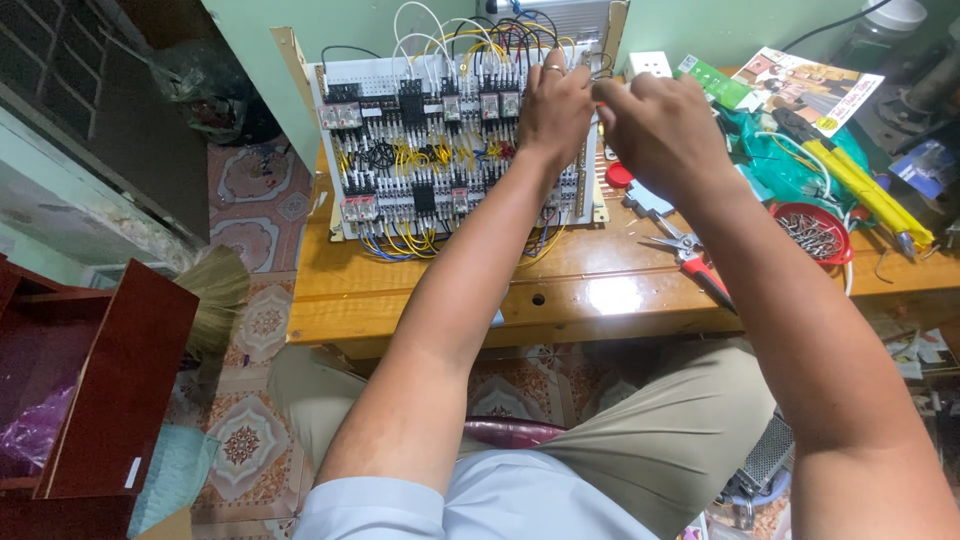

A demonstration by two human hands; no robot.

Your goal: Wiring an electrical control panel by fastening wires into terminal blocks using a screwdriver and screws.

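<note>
Wiring looks mostly done: panel (450, 140) under my hands is densely wired. Left hand (555, 110) pinches wires near its right edge; right hand (655, 125) is closed beside it, its contents hidden from me.

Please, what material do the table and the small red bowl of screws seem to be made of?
Table: looks like varnished wood, with visible grain and a glossy glare spot. Red bowl: probably plastic, given its uniform bright colour and thin rim; this is not certain. It holds small metallic screws.

glossy varnished wood table (600, 295), plastic-coated wires (410, 240), shiny metal screws in red plastic bowl (838, 222), glossy paper magazine (820, 88)
</note>
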